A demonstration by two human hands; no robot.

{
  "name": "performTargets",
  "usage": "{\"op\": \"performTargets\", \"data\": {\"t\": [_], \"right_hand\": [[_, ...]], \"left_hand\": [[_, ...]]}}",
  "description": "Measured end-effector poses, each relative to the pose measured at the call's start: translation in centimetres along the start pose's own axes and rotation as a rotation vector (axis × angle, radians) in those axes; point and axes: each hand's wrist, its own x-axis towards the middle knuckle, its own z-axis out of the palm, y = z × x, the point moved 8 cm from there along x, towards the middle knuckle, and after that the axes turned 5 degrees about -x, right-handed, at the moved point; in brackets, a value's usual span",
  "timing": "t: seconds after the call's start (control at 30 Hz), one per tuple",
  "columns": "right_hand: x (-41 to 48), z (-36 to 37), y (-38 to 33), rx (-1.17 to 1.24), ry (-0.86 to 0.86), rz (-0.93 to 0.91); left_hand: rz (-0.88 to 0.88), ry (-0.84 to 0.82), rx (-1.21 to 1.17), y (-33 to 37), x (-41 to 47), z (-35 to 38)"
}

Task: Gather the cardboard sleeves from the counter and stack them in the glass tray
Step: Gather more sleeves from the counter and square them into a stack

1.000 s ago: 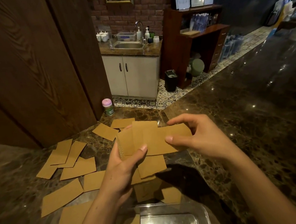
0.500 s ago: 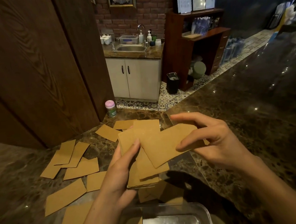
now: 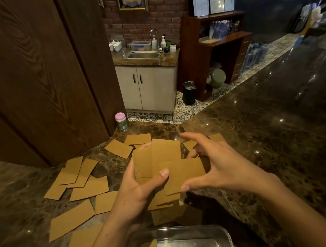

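My left hand (image 3: 138,190) grips an uneven bundle of brown cardboard sleeves (image 3: 161,158) above the counter, thumb pressed on its front. My right hand (image 3: 217,164) curls around the bundle's right side, thumb under the lowest sleeve (image 3: 185,173) and fingers over the top edge. Several more sleeves (image 3: 85,188) lie scattered flat on the marble counter (image 3: 265,135) to the left and behind the hands. The glass tray (image 3: 227,236) sits at the near edge, directly below the hands, and its bottom shows bare.
A small pink-lidded jar (image 3: 121,121) stands at the counter's far left corner beside a dark wooden wall (image 3: 39,74). The counter runs away to the right. Beyond it are a sink cabinet (image 3: 148,87) and a black bin (image 3: 189,92) on the tiled floor.
The right hand has shifted from pinching one sleeve at the bundle's upper right to cupping the bundle's right side. The sleeves now overlap more closely in the left hand.
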Motion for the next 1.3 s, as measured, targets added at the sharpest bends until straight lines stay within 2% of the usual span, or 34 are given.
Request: {"op": "performTargets", "data": {"t": [0.07, 0.17, 0.23, 0.4, 0.53, 0.57, 0.67, 0.8, 0.87, 0.93, 1.03, 1.17, 1.23, 1.3], "right_hand": [[0.0, 0.5, 0.3, -0.033, -0.051, 0.023], [-0.4, 2.3, 0.5, -0.174, -0.296, 0.084], [-0.4, 3.5, 0.3, -0.062, -0.338, 0.074], [-0.7, 5.4, 0.9, 0.363, -0.215, 0.050], [-2.1, 4.1, 3.0, 0.864, 0.225, 0.217], [-2.4, 4.3, 3.3, 0.960, 0.287, 0.243], [-2.8, 5.8, 2.7, 1.142, 0.313, 0.305], [-2.7, 6.8, 2.3, 1.175, 0.283, 0.328], [-3.0, 5.6, 2.3, 1.116, 0.382, 0.253], [-3.7, 3.7, 2.4, 0.900, 0.528, 0.140], [-4.7, 1.9, 1.5, 0.557, 0.646, -0.165], [-6.5, 2.5, -0.6, 0.169, 0.624, -0.561], [-7.2, 3.3, -1.1, -0.104, 0.610, -0.667], [-7.3, 3.8, -0.7, -0.237, 0.598, -0.703]], "left_hand": [[0.000, -0.017, 0.029, -0.2, -0.1, -0.1], [-0.023, -0.041, 0.050, -0.8, -0.3, -0.1], [-0.034, -0.071, 0.081, -1.1, -0.3, 0.0], [-0.032, -0.023, 0.041, -1.3, -0.3, -0.1], [-0.034, 0.081, -0.038, -1.4, -0.4, -1.3], [-0.031, 0.090, -0.033, -1.5, -0.5, -1.4], [-0.023, 0.093, -0.007, -1.8, -0.5, -0.9], [-0.003, 0.070, 0.018, -2.1, -0.4, 0.1], [-0.011, 0.101, -0.021, -2.0, -0.3, 0.0], [-0.022, 0.144, -0.049, -1.9, -0.2, -0.4], [-0.039, 0.168, -0.069, -1.6, -0.2, -0.7], [-0.102, 0.146, -0.068, -1.8, -0.4, -0.4], [-0.135, 0.133, -0.085, -1.7, -0.6, -0.3], [-0.159, 0.118, -0.099, -1.7, -0.8, -0.3]]}}
